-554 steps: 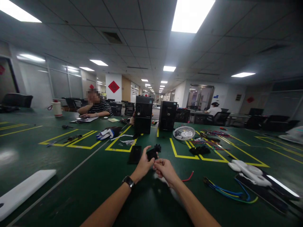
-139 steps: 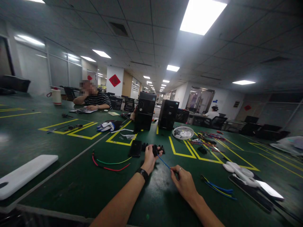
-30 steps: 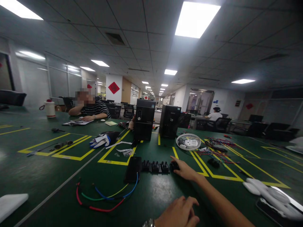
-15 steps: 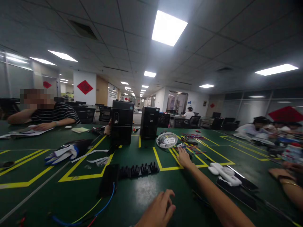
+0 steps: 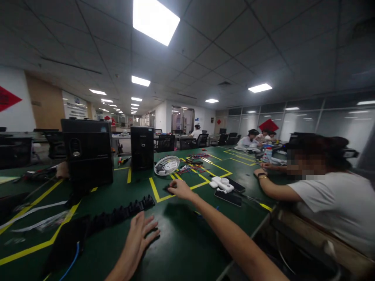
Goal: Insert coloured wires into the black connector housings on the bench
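Note:
My right hand is raised over the table with its fingers pinched on a small dark piece, blurred, apparently a black plastic part. Lower down, my left hand holds nothing, its fingers spread, palm side toward the right. Just beyond it lies a row of black plastic parts with upright prongs. The row runs to a flat black rectangular slab at the left, which a blue wire crosses.
Two black computer towers stand at the back left. A round white basket-like cover sits near tangled coloured wires. White devices and dark phones lie to the right. A co-worker in a white shirt sits at the right edge.
The view has swung right. My right hand left the row of black parts, reached toward the wires, and now comes back with a small dark piece. My left hand's fingers have spread.

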Action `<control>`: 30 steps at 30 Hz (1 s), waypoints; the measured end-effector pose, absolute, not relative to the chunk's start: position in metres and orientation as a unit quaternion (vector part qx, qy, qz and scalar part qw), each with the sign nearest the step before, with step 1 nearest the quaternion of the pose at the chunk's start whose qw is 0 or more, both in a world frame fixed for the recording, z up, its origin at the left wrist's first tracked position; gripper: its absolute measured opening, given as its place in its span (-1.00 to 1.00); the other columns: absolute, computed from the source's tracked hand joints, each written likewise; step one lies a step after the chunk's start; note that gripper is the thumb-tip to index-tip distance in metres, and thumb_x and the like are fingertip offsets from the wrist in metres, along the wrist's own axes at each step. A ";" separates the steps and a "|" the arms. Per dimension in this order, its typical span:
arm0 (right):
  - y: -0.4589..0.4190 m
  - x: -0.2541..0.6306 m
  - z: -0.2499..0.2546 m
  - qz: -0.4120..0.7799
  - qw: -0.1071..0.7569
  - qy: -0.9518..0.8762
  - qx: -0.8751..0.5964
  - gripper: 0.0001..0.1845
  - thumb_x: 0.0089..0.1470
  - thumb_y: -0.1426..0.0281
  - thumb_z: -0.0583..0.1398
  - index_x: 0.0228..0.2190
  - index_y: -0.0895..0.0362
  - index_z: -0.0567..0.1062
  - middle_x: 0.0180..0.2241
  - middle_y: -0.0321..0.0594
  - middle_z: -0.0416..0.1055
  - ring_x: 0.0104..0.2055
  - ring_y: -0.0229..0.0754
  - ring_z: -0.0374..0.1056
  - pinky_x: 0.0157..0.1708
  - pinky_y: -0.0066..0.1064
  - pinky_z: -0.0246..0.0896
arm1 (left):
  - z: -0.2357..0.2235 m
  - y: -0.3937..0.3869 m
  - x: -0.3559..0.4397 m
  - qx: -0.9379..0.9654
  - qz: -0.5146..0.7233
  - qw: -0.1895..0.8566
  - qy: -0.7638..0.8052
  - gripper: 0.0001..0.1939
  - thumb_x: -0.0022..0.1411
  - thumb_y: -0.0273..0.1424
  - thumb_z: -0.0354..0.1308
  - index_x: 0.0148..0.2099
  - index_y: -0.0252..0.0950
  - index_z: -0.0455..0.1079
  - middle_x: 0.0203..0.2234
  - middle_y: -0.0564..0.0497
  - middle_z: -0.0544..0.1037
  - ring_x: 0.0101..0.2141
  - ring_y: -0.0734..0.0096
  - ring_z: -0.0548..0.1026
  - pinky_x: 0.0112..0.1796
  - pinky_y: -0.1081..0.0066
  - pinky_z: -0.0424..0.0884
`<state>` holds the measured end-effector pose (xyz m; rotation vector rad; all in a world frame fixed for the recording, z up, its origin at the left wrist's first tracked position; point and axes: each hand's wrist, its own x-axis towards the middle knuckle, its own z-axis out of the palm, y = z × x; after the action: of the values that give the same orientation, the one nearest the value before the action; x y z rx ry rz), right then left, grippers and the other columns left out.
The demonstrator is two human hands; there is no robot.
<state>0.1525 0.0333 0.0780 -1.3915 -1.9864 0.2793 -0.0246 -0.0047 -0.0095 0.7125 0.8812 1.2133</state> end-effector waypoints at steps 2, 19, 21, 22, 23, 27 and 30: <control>0.013 0.130 0.063 0.135 0.311 -0.789 -0.513 -0.69 0.12 0.24 0.19 -0.18 0.21 0.47 -0.23 -0.31 0.46 -0.20 -0.18 0.39 -0.19 -0.38 0.30 | -0.004 -0.009 -0.025 0.258 0.563 0.692 0.371 -0.69 0.26 -0.23 0.05 0.01 -0.20 0.18 -0.25 -0.09 0.47 -0.35 0.30 0.54 -0.31 0.09 0.51; -0.072 0.267 0.019 -0.015 0.182 -0.755 -0.629 -0.79 0.16 0.38 0.10 -0.27 0.11 0.54 -0.26 -0.14 0.45 -0.16 -0.12 0.33 -0.16 -0.35 0.18 | 0.001 -0.022 -0.044 0.329 0.567 0.667 0.354 -0.70 0.28 -0.22 0.00 -0.06 -0.33 0.23 -0.31 -0.18 0.56 -0.50 0.37 0.53 -0.44 0.22 0.53; -0.071 0.268 0.015 -0.024 0.190 -0.752 -0.631 -0.76 0.17 0.37 0.08 -0.31 0.13 0.55 -0.29 -0.14 0.46 -0.20 -0.11 0.34 -0.18 -0.35 0.17 | 0.001 -0.020 -0.047 0.328 0.570 0.662 0.360 -0.71 0.28 -0.22 0.00 -0.07 -0.33 0.22 -0.35 -0.16 0.56 -0.51 0.38 0.53 -0.45 0.22 0.53; -0.071 0.269 0.015 -0.029 0.194 -0.749 -0.633 -0.76 0.17 0.37 0.08 -0.31 0.13 0.55 -0.30 -0.14 0.47 -0.21 -0.11 0.35 -0.19 -0.35 0.17 | 0.001 -0.019 -0.048 0.329 0.572 0.659 0.362 -0.71 0.29 -0.22 0.00 -0.07 -0.33 0.22 -0.35 -0.16 0.56 -0.52 0.39 0.52 -0.45 0.22 0.53; -0.072 0.269 0.015 -0.035 0.199 -0.746 -0.635 -0.76 0.16 0.37 0.08 -0.32 0.14 0.55 -0.31 -0.14 0.47 -0.23 -0.11 0.36 -0.20 -0.35 0.17 | 0.001 -0.018 -0.050 0.333 0.571 0.656 0.364 -0.71 0.29 -0.23 -0.01 -0.06 -0.32 0.20 -0.36 -0.15 0.56 -0.52 0.39 0.52 -0.43 0.21 0.53; -0.073 0.267 0.023 -0.061 0.227 -0.736 -0.635 -0.69 0.21 0.36 0.00 -0.26 0.15 0.52 -0.29 -0.12 0.49 -0.21 -0.09 0.37 -0.18 -0.35 0.15 | 0.000 -0.017 -0.052 0.364 0.558 0.650 0.367 -0.69 0.34 -0.17 -0.12 -0.03 -0.29 0.14 -0.33 -0.07 0.57 -0.47 0.39 0.54 -0.40 0.23 0.49; -0.065 0.254 0.034 -0.075 0.251 -0.740 -0.620 -0.61 0.27 0.34 -0.12 -0.15 0.20 0.45 -0.22 -0.06 0.47 -0.17 -0.08 0.36 -0.15 -0.33 0.13 | 0.002 -0.016 -0.051 0.367 0.559 0.647 0.367 -0.65 0.33 -0.11 -0.16 -0.03 -0.26 0.11 -0.33 -0.01 0.58 -0.45 0.34 0.54 -0.46 0.31 0.45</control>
<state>0.2536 -0.0646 0.0344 -1.6867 -2.0132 -0.2034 -0.0512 -0.0162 0.0018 0.8348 0.8350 1.2721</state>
